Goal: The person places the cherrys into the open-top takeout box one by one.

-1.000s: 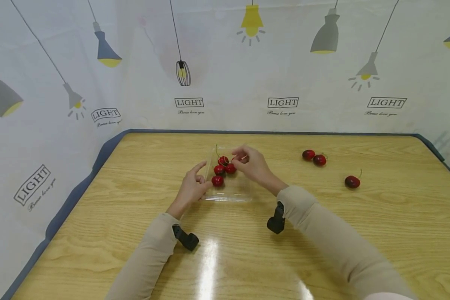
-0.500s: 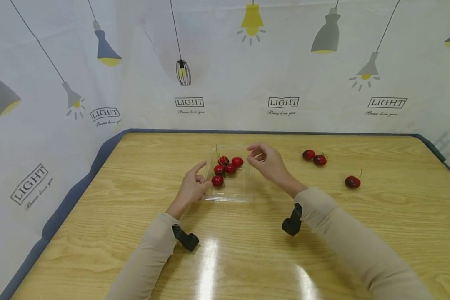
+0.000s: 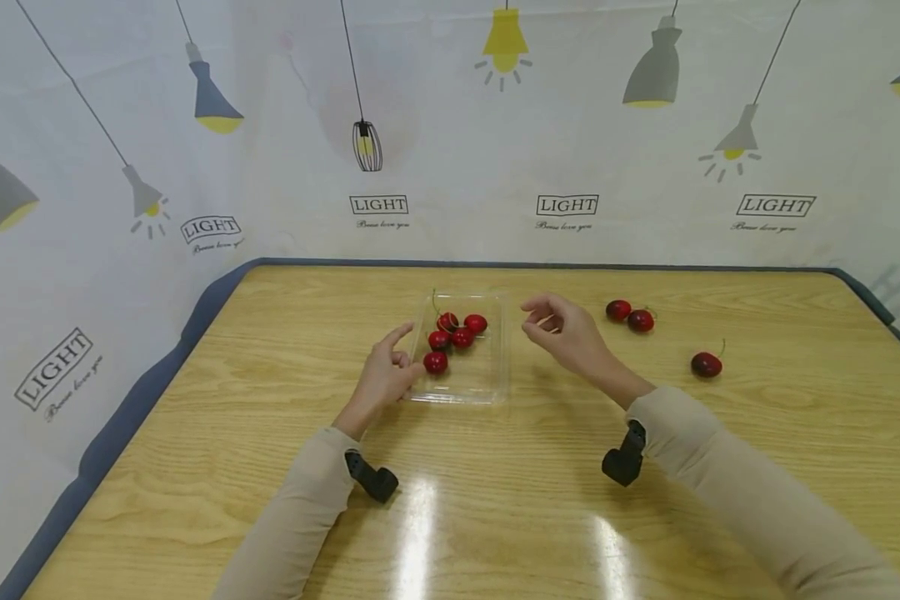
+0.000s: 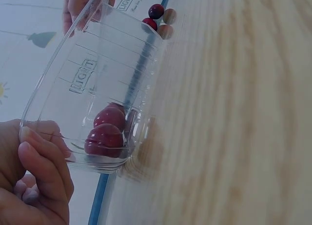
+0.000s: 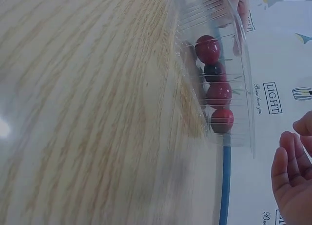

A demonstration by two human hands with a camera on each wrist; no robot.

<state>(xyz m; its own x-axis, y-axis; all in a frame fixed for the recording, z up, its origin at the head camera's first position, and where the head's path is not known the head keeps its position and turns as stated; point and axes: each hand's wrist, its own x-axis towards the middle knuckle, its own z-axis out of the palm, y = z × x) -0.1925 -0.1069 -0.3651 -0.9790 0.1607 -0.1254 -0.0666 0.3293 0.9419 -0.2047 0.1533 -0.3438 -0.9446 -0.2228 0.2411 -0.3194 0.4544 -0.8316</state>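
Note:
A clear plastic box (image 3: 487, 375) stands on the table with several dark red cherries (image 3: 462, 337) in its left and back part. My left hand (image 3: 382, 373) pinches the box's left rim; in the left wrist view the thumb and curled fingers (image 4: 46, 161) close on the plastic edge. To the right of the box my right hand (image 3: 566, 333) hangs in the air, fingers loosely bent and nothing between them. The right wrist view shows the cherries (image 5: 219, 94) through the box wall, with the right hand (image 5: 295, 181) apart from it.
Two cherries (image 3: 630, 317) lie together at the back right of the wooden table (image 3: 270, 467). Nearer and farther right lies a single cherry (image 3: 707, 364) with a stem. A white printed cloth (image 3: 450, 167) hangs behind the table's far edge.
My right hand has let go of a cherry at the back right inside the box and moved right, out past the rim. The left hand and the box have stayed put.

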